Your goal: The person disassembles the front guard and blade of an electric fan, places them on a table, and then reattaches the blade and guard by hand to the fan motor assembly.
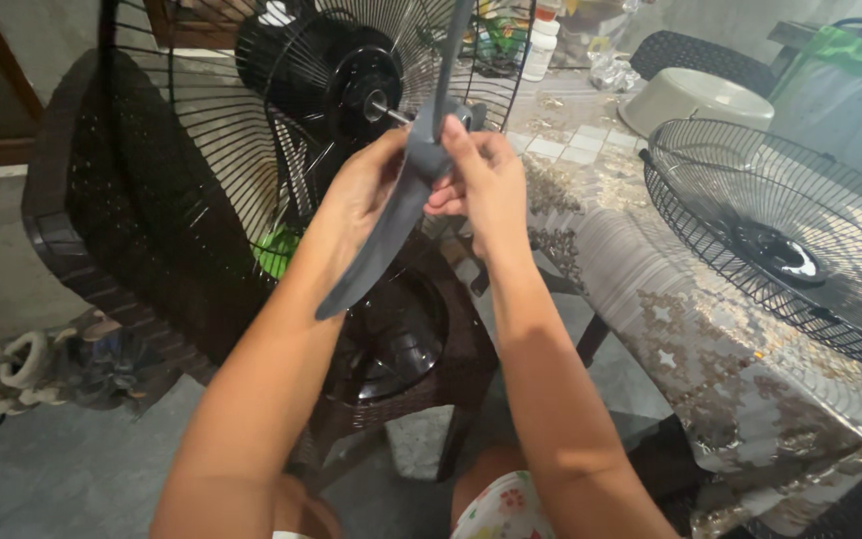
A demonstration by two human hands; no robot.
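A grey fan blade [383,235] is held in front of the black fan motor [326,70], at the tip of the motor's metal shaft [391,108]. My left hand [366,185] grips the blade near its hub, with one long vane hanging down to the left. My right hand [486,180] holds the hub from the right side. Behind the motor stands the rear wire guard [212,130], fixed to the fan. The fan rests on a dark wicker chair [82,200].
The loose front wire guard [780,240] lies on a table with a patterned cloth [690,329] at the right. A pale bowl [695,95] and bottles stand at the table's far end. Shoes [12,369] sit on the floor at left.
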